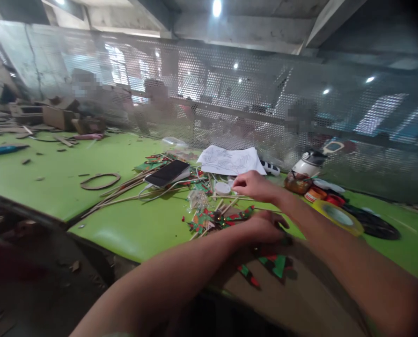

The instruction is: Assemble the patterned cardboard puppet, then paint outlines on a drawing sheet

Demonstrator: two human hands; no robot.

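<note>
The right hand had its fingers drawn together just beside a white round disc – whether they pinched anything could not be told – with a printed sheet beyond them. The left hand was over the brown board, its fingers too hidden to tell apart or together; green-and-red patterned pieces lay nearer the wearer than those fingers, and a patterned bundle lay to their left.

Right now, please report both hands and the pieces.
Left hand over brown board. Right hand near white disc. Patterned pieces by left hand. Loose sticks ahead.
</note>
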